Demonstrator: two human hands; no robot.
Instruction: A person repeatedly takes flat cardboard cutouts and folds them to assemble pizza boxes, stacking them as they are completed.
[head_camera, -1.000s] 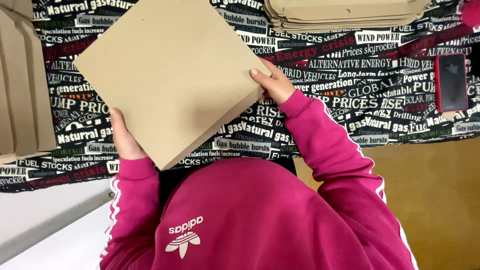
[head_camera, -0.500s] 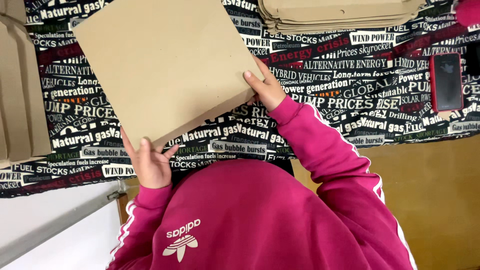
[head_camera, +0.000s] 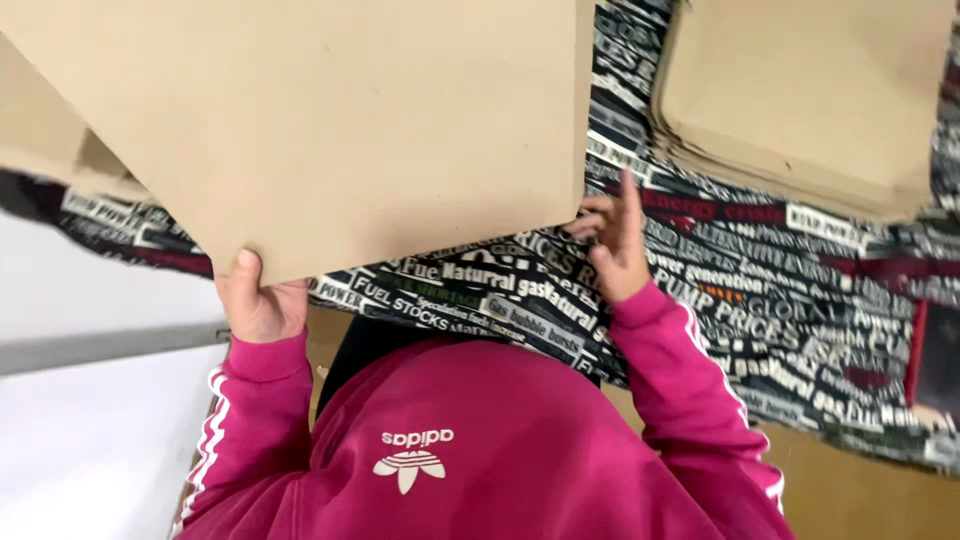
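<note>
Your left hand (head_camera: 262, 305) grips the near edge of the large flat cardboard sheet (head_camera: 330, 120), thumb on top and fingers closed under it, holding the sheet above the tabletop covered in a newsprint-patterned cloth (head_camera: 700, 290). Your right hand (head_camera: 615, 245) sits at the sheet's near right corner, fingers (head_camera: 630, 200) spread open, barely touching its edge. Right of the sheet lies a stack of folded cardboard (head_camera: 800, 90).

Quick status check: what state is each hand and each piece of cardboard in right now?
Left hand: gripping the near edge of the big cardboard sheet.
Right hand: open, fingers spread at the sheet's right corner; contact unclear.
Big cardboard sheet: flat, raised above the printed cloth.
Cardboard stack: lying flat on the cloth, untouched.
</note>
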